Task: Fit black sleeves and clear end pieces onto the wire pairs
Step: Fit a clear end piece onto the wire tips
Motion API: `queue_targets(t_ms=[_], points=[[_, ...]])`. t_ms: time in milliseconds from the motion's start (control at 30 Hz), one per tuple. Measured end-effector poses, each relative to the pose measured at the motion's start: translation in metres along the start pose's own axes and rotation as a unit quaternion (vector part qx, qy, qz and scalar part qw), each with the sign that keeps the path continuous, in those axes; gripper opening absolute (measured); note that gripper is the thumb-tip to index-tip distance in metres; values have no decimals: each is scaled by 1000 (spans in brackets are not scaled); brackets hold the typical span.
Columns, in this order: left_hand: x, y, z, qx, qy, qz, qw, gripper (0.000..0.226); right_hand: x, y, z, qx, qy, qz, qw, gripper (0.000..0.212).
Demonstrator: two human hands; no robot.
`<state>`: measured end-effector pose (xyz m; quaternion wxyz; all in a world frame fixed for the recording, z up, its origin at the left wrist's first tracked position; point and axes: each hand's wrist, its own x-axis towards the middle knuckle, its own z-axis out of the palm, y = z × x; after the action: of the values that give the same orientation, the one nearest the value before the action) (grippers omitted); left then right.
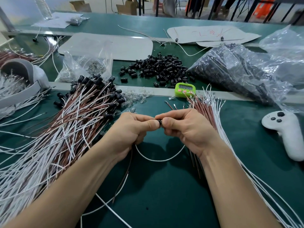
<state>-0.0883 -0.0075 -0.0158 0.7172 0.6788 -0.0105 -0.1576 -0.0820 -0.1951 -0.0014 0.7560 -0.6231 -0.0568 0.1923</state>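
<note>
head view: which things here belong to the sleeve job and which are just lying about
Job: black sleeve pinched by left hand and right hand; loose sleeve pile; clear end pieces; bare wire pairs; finished wires.
Lying about: green timer; white controller; water bottle.

A small black sleeve [159,121] is sitting pinched between the fingertips of the left hand [131,129] and the right hand [185,129], with a white wire [158,160] looping beneath them and a brown wire [126,171] trailing nearer. Loose sleeves [158,68] are lying heaped farther back, with clear end pieces [138,96] scattered in front of them. Sleeved wire pairs [74,120] are sprawling at left, while bare wires [212,112] with metal tips are fanning out at right.
</note>
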Motion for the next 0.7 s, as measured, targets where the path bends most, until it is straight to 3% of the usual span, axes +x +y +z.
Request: queue_targets(t_ms=[167,333,500,700], points=[[5,0,8,35,54,16,998,20,6,5,13,4,96,-22,995,29],[7,2,1,-59,22,-13,998,31,6,4,10,-39,92,-44,994,32],[6,1,1,-70,9,-26,997,31,9,8,15,-70,130,-61,987,24],[6,1,7,83,76,8,994,23,11,8,12,-43,168,-29,984,23]])
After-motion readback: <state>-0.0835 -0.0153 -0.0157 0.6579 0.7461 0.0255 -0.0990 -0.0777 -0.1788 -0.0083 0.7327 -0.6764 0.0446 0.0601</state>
